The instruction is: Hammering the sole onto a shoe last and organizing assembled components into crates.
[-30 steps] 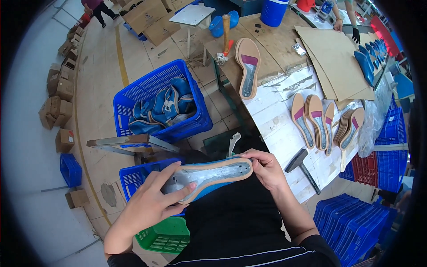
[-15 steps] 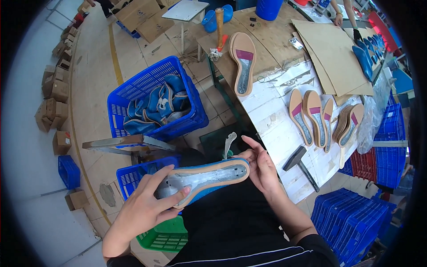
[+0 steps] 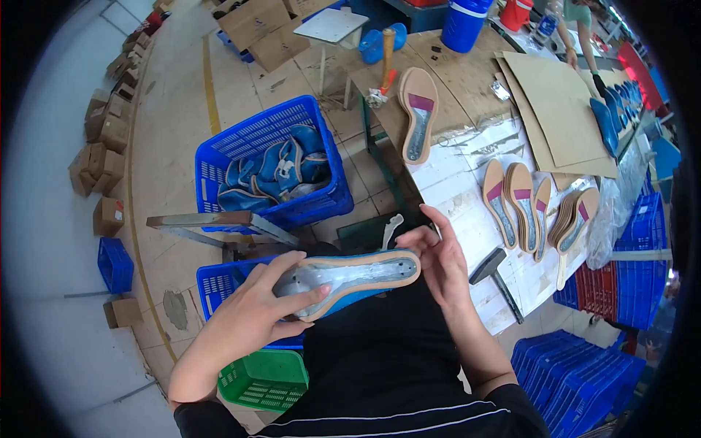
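At the far left, brown cardboard boxes [image 3: 108, 217] stand along the wall, and the dark lens rim hides the outer part of the room. Next, a blue basket [image 3: 332, 197] holds blue shoe pieces [image 3: 270, 171], which overlap, so I cannot count them. Below it, a lower blue crate [image 3: 213, 288] is partly covered by the left hand [image 3: 255, 310]. This hand is curved firmly around the wide end of a blue shoe [image 3: 358, 276], with the thumb on its grey inner face; the blue underside is mostly hidden. The shoe is in front of the person's body, its beige edge turned upward. Behind its narrow end shows a pale strip [image 3: 392, 230], hard to identify. The right hand [image 3: 443, 264] is half spread beside this end; I cannot tell if it touches. On the counter [image 3: 460, 175] are a hammer [image 3: 488, 266] and insoles [image 3: 521, 212]. Farther right, another person is cut off by the upper edge.
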`<action>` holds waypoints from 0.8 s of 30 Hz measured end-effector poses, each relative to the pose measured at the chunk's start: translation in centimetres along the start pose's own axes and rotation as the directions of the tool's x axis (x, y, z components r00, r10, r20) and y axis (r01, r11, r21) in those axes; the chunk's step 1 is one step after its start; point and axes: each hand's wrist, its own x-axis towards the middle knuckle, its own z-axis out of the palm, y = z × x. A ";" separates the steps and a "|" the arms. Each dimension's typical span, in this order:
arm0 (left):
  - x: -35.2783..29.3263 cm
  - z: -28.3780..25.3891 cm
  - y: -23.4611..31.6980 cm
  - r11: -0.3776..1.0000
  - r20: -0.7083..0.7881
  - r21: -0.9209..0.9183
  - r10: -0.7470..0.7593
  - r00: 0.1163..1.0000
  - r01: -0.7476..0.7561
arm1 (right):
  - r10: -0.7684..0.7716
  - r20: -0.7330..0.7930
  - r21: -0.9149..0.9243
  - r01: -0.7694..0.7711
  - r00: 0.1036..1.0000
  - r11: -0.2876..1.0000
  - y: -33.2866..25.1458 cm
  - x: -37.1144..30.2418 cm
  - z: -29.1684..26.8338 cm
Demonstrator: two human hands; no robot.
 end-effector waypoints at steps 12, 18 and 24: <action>-1.7 0.3 0.8 0.993 -0.018 -0.088 -0.082 0.997 0.080 | 0.059 0.523 -0.850 0.516 0.850 0.102 -3.6 1.8 10.0; -1.9 0.4 0.8 0.993 -0.019 -0.107 -0.057 0.998 0.055 | 0.058 0.547 -0.831 0.550 0.835 -0.090 -2.1 1.6 9.4; -1.5 1.7 0.5 0.980 0.006 -0.200 0.010 1.000 -0.009 | 0.086 0.596 -0.799 0.601 0.798 -0.032 -2.3 1.9 9.1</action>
